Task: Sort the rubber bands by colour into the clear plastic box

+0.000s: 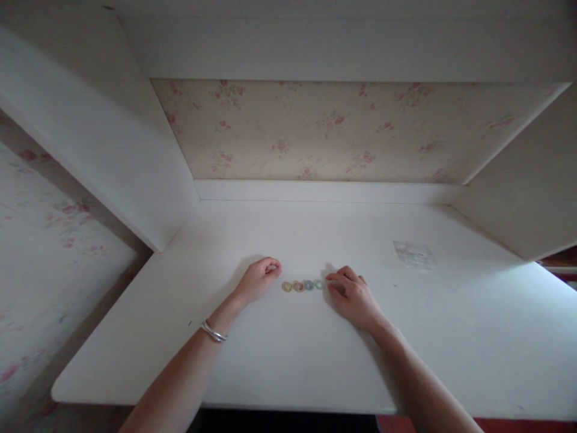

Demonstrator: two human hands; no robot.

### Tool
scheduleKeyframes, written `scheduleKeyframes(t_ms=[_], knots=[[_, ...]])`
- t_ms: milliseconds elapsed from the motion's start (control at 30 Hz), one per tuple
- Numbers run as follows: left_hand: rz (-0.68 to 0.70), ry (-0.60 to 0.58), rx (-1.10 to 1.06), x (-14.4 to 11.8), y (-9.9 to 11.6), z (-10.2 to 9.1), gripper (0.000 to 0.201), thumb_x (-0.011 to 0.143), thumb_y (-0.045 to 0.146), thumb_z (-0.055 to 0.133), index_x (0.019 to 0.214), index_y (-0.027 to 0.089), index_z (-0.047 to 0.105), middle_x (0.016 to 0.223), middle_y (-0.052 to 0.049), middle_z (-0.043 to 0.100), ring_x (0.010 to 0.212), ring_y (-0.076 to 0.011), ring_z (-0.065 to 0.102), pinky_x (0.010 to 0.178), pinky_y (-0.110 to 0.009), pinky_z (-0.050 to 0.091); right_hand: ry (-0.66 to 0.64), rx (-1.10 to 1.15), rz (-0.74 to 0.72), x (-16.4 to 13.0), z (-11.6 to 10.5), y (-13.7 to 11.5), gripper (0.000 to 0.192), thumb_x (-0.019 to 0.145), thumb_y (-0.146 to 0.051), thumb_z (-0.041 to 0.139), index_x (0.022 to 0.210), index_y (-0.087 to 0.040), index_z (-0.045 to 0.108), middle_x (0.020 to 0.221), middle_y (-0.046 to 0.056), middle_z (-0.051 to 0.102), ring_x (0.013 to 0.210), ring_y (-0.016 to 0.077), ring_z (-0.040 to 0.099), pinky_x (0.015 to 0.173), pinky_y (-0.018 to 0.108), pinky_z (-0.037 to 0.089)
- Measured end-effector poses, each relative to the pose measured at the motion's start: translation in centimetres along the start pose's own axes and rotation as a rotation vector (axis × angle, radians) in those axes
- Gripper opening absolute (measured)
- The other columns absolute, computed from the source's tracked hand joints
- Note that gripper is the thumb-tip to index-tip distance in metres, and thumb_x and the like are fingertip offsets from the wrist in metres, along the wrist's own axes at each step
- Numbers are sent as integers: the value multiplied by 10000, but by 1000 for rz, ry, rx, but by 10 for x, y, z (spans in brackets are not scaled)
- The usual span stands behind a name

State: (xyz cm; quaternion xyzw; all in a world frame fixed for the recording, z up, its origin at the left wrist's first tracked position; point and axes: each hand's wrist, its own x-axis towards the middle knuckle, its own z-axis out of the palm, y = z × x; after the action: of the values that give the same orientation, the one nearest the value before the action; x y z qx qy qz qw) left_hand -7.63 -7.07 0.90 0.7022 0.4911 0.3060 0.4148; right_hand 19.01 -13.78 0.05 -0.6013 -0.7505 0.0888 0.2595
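Row of four small coloured rings (303, 285) lies on white desk (288, 361) between hands. Left hand (258, 279) loosely curled into a fist, holding nothing visible, just beside the row. Right hand (354, 296) fingertips pinch at the row's right end; clear plastic bag (413, 253) lies apart.

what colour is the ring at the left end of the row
Yellow ring, nearest the left hand; seen in the head view.

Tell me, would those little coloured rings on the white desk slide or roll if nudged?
The coloured rings lie flat in a row, so they would probably slide rather than roll. They look tiny and thin beside the right hand, so likely very light. What they are made of is too small to tell.
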Motion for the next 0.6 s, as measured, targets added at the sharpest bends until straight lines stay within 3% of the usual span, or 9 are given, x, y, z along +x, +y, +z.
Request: scheduleKeyframes(t_ms=[600], knots=[[-29,-3,24,-2,5,-1,266,812,386,516,896,161,631,672,7,605,590,-127,520,558,-228,368,-33,-33,-78,1,1,-3,246,909,-302,446,979,-260,677,903,39,586,786,143,573,760,309,403]])
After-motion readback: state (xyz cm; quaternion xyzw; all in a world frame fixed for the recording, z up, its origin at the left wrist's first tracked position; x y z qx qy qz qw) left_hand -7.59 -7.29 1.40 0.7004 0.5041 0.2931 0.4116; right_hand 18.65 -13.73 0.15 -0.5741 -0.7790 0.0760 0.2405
